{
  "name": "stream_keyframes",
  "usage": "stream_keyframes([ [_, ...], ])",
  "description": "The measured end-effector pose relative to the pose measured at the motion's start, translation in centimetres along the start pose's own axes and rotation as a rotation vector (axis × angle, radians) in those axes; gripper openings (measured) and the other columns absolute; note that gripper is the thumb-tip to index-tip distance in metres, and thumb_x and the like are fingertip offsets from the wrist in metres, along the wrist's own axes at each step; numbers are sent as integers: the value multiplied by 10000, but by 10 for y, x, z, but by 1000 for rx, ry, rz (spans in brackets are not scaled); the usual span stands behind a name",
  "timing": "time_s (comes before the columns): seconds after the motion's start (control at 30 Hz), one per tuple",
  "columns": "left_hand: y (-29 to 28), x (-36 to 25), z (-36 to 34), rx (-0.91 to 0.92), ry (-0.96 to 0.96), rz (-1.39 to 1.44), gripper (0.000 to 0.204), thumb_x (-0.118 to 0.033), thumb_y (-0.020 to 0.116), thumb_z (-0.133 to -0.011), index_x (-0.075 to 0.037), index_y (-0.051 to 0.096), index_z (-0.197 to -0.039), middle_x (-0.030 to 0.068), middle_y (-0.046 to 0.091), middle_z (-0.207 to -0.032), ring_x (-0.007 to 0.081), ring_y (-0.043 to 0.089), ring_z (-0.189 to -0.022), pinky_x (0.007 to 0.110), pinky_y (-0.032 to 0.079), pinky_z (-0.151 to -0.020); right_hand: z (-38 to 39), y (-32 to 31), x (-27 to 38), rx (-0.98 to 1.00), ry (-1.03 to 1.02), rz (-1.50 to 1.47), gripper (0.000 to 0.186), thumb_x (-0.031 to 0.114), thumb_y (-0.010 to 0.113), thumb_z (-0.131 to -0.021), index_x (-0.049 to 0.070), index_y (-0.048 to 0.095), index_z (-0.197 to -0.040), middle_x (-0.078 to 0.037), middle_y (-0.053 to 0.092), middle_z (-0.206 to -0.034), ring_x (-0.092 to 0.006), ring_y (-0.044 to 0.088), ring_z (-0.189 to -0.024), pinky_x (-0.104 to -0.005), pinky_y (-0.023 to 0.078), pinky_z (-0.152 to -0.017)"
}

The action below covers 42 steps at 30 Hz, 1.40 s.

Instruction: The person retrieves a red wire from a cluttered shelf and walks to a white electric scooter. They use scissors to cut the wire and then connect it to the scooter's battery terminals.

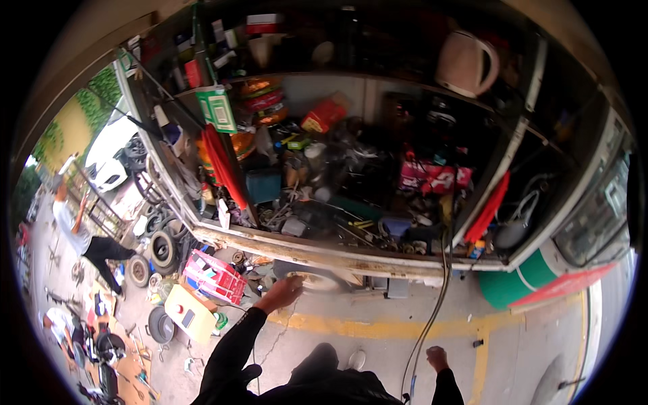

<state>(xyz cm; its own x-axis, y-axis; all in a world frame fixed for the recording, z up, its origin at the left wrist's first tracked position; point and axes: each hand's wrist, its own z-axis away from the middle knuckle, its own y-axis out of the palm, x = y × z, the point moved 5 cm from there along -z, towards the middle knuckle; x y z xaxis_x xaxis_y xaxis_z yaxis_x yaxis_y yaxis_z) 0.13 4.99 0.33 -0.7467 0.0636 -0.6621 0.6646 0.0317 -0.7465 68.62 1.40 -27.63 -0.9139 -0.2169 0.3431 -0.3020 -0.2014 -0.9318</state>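
My left hand (282,293) reaches forward, close to a dark tyre-like ring with a pale middle (317,279) under the wooden front edge of the shelving (304,255). Its fingers are bent and slightly smeared, so whether they touch the ring or hold anything does not show. Lower and to the right, my right hand (437,358) hangs near my side with its fingers curled in; nothing shows in it. Beside it, a long dark hose (435,307) runs down from the shelving to the ground.
Shelves ahead are crammed with tools and packages; a pale kettle (464,64) stands upper right. A pink box (214,277), yellow carton (190,314), black pot (160,325) and several tyres (163,248) lie left. Two people (79,226) are farther left. A green-and-red drum (533,280) stands right.
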Motion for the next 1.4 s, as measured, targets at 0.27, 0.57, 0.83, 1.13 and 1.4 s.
stream_keyframes([
  [0.27,-217,-78,-188,-442,237,-46,306,-105,721,-887,-40,641,-1176,164,696,-1149,362,706,-990,411,563,-813,-275,-254,217,-119,-171,-398,252,252,656,-955,7,677,-1009,-157,724,-872,-290,720,-872,-398,553,-752],
  [0.57,-375,-211,-425,-836,598,-130,572,-297,730,-948,20,534,-1382,245,602,-1344,376,622,-1191,453,511,-964,-365,-460,363,-423,-167,-533,237,95,680,-920,3,642,-1135,-171,727,-1010,-331,727,-936,-376,570,-793],
  [0.83,-368,-248,-537,-631,301,-68,997,-528,788,-839,34,318,-1517,274,624,-1305,397,636,-1199,431,517,-975,-416,-609,453,-828,-347,-358,340,39,688,-924,-13,613,-1252,-171,695,-1182,-267,715,-1021,-345,568,-843],
  [1.13,-373,-255,-534,-625,255,47,957,-351,857,-768,50,340,-1466,284,698,-1126,412,706,-1048,439,549,-892,-516,-797,495,-1368,-594,-334,425,159,686,-969,-48,545,-1313,-158,704,-1105,-219,689,-1024,-304,528,-913],
  [1.4,-419,-206,-487,-745,228,148,817,-158,861,-752,41,407,-1401,183,706,-1086,216,688,-956,339,547,-848,-713,-832,590,-826,-374,11,687,414,689,-939,-17,466,-1427,-256,628,-1311,-397,625,-1186,-448,499,-995],
])
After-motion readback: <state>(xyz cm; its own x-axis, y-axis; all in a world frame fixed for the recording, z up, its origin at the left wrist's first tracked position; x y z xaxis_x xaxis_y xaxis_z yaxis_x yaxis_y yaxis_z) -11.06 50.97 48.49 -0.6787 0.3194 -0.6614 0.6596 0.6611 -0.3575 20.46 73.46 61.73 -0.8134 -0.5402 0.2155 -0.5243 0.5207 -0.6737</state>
